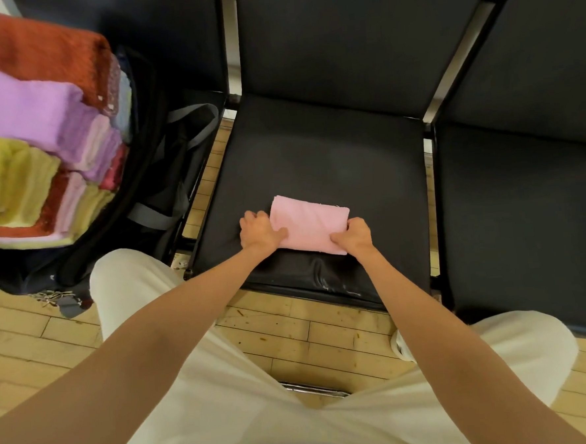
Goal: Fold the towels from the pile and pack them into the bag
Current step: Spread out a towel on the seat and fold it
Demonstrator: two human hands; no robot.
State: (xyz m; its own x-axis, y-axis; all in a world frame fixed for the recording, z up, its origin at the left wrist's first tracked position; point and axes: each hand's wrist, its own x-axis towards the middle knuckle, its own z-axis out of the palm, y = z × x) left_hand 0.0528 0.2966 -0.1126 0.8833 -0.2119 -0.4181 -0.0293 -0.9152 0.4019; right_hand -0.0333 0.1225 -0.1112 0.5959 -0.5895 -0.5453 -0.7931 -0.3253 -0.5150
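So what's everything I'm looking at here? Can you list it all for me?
pink towel: one, pale pink, folded small, on the front of the middle chair seat, held at both ends
packed towels: a stack, count unclear, rust red, purple, yellow, pale pink and dark pink, in the open bag at left
bag: one, black with grey straps, open, left of the chair
chairs: a row, black padded seats and backs, metal frames
floor: light wood boards with small specks
trousers: cream, the person's legs at the bottom
left hand: grips the towel's left end
right hand: grips the towel's right end
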